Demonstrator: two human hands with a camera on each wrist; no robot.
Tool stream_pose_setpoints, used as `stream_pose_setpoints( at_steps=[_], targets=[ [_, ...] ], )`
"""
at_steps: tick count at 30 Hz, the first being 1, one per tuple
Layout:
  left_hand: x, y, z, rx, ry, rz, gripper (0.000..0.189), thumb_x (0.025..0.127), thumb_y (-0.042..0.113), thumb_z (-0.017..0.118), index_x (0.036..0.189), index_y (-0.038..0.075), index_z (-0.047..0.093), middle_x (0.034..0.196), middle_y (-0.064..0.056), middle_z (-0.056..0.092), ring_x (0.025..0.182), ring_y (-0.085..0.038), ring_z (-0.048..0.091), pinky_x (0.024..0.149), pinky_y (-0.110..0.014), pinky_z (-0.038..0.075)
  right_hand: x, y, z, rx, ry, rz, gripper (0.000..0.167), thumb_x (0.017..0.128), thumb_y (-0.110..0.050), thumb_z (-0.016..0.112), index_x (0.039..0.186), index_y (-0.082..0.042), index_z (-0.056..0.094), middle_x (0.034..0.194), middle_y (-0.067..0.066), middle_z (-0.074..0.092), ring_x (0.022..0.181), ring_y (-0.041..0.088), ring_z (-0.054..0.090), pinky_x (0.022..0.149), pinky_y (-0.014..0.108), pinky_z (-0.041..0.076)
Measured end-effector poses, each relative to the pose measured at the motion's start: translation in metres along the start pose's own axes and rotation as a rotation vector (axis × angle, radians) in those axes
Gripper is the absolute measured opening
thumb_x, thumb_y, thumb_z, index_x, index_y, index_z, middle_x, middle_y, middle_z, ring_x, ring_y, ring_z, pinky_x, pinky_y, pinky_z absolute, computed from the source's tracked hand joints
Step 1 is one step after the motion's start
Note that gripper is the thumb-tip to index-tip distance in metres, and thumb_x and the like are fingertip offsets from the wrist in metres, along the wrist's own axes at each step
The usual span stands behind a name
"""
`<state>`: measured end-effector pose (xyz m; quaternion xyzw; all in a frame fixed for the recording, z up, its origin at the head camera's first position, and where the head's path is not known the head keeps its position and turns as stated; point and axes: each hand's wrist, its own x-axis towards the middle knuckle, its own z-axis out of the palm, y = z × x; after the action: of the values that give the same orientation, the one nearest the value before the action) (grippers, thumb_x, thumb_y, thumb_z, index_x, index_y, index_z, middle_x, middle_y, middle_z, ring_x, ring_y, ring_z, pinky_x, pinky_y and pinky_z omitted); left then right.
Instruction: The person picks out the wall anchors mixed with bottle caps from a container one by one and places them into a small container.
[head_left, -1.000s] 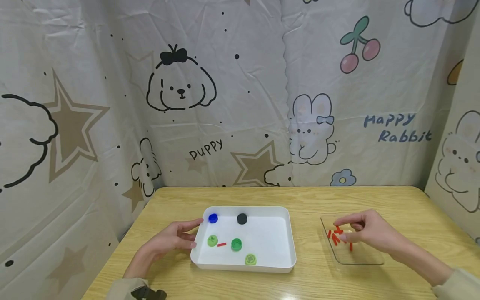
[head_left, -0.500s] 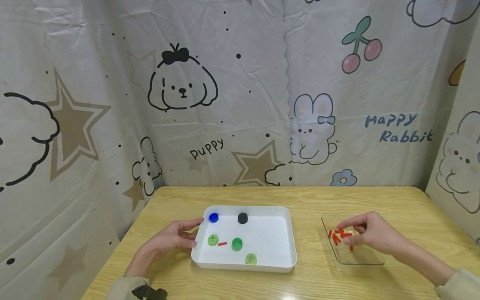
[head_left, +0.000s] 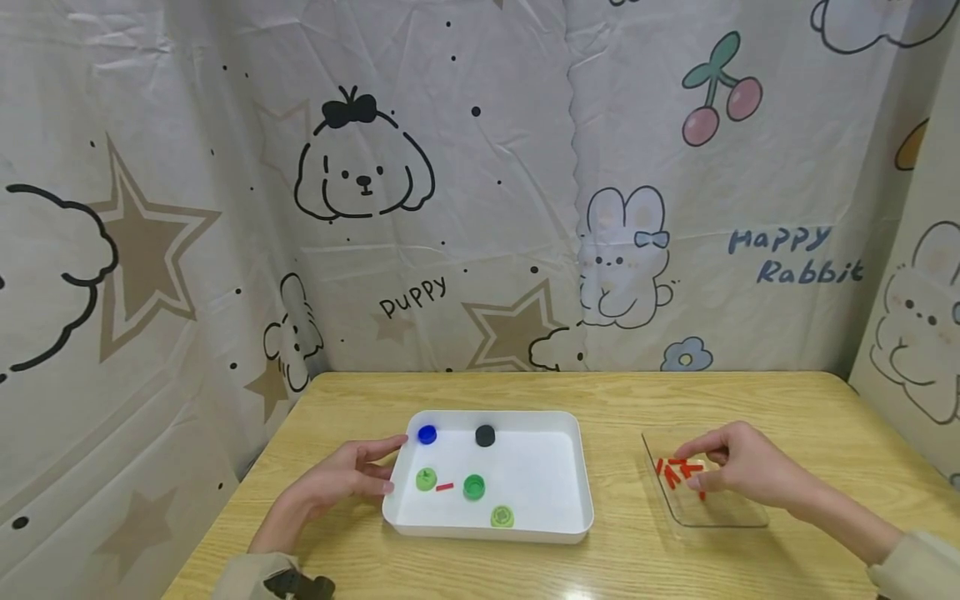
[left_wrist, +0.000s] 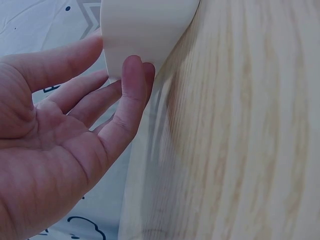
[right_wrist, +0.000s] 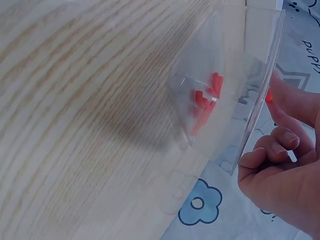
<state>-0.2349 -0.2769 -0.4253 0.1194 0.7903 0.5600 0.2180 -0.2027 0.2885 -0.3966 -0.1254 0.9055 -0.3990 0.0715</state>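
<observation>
My left hand (head_left: 341,479) is at the left end of a white tray (head_left: 547,471), thumb and fingertips touching its outer wall. The left wrist view shows those fingers loosely bent, with the palm away from the wall. On the right, my right hand (head_left: 742,468) reaches into a clear, shallow box (head_left: 723,527). Its thumb and index finger pinch a small red stick (right_wrist: 269,96), mostly hidden by the fingertips in the right wrist view. Several loose red sticks (head_left: 671,477) lie in the box just below that hand.
Inside the tray lie a blue cap (head_left: 427,434), a black cap (head_left: 485,435), a dark green cap (head_left: 474,487), two light green caps (head_left: 502,517) and one red stick (head_left: 445,487). A printed curtain (head_left: 480,208) hangs behind the wooden table (head_left: 622,400).
My right fingertips have come slightly lower among the red sticks, and some sticks beside them have shifted and turned. The left hand and the tray keep their places.
</observation>
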Motion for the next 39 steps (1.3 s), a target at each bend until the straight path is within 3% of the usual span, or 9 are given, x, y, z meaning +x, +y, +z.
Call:
stream_pose_setpoints(
  at_steps=[7, 17, 20, 24, 33, 35, 39],
  targets=[
    [-0.001, 0.0, -0.001, 0.005, 0.026, -0.012, 0.08, 0.09, -0.002, 0.078, 0.16, -0.002, 0.039, 0.164, -0.029, 0.033, 0.139, -0.048, 0.051, 0.101, -0.044, 0.056, 0.004, -0.001, 0.0, -0.075, 0.007, -0.014, 0.031, 0.078, -0.005, 0.09, 0.107, -0.003, 0.082, 0.073, -0.002, 0.031, 0.065, 0.014, 0.029, 0.056, 0.03, 0.023],
    [-0.001, -0.001, -0.003, 0.018, 0.03, 0.0, 0.079, 0.091, -0.002, 0.077, 0.16, -0.004, 0.039, 0.165, -0.029, 0.031, 0.139, -0.049, 0.05, 0.101, -0.045, 0.056, 0.008, 0.0, 0.002, -0.14, 0.006, -0.042, 0.031, 0.077, -0.003, 0.09, 0.107, -0.003, 0.083, 0.081, -0.001, 0.052, 0.069, 0.015, 0.032, 0.057, 0.03, 0.024],
    [-0.002, -0.002, -0.003, 0.02, 0.033, -0.004, 0.079, 0.09, -0.002, 0.077, 0.159, -0.003, 0.04, 0.164, -0.028, 0.033, 0.138, -0.048, 0.051, 0.101, -0.045, 0.056, 0.008, -0.004, 0.003, -0.15, 0.023, -0.061, 0.029, 0.078, -0.003, 0.09, 0.106, -0.002, 0.083, 0.075, -0.003, 0.049, 0.065, 0.013, 0.031, 0.056, 0.028, 0.024],
    [-0.002, -0.002, -0.003, 0.018, 0.029, -0.006, 0.079, 0.09, -0.002, 0.077, 0.16, -0.003, 0.04, 0.163, -0.029, 0.035, 0.137, -0.048, 0.052, 0.101, -0.045, 0.056, 0.011, -0.015, 0.004, -0.163, 0.049, -0.091, 0.025, 0.079, -0.006, 0.09, 0.104, -0.003, 0.083, 0.066, -0.005, 0.029, 0.059, 0.01, 0.027, 0.055, 0.027, 0.025],
    [-0.002, 0.0, -0.002, 0.03, 0.04, -0.015, 0.078, 0.091, -0.001, 0.078, 0.16, -0.001, 0.041, 0.163, -0.028, 0.035, 0.137, -0.048, 0.052, 0.103, -0.046, 0.055, 0.027, -0.06, 0.017, -0.177, 0.018, -0.163, 0.016, 0.083, -0.008, 0.088, 0.098, -0.009, 0.084, 0.066, -0.004, 0.033, 0.06, 0.012, 0.029, 0.056, 0.027, 0.026],
    [-0.001, -0.001, -0.002, 0.024, 0.037, -0.012, 0.078, 0.091, -0.002, 0.077, 0.16, -0.001, 0.041, 0.164, -0.028, 0.035, 0.138, -0.049, 0.051, 0.104, -0.047, 0.054, 0.032, -0.07, 0.022, -0.175, 0.002, -0.168, 0.014, 0.083, -0.008, 0.088, 0.096, -0.01, 0.083, 0.066, -0.003, 0.036, 0.061, 0.012, 0.031, 0.056, 0.027, 0.028],
    [0.001, -0.002, -0.002, 0.02, 0.023, -0.001, 0.078, 0.091, -0.003, 0.076, 0.16, -0.002, 0.04, 0.164, -0.028, 0.033, 0.139, -0.05, 0.048, 0.105, -0.048, 0.052, 0.041, -0.089, 0.034, -0.191, -0.033, -0.208, 0.013, 0.083, -0.009, 0.089, 0.093, -0.014, 0.083, 0.081, -0.005, 0.064, 0.075, 0.017, 0.055, 0.071, 0.036, 0.053]
  ],
)
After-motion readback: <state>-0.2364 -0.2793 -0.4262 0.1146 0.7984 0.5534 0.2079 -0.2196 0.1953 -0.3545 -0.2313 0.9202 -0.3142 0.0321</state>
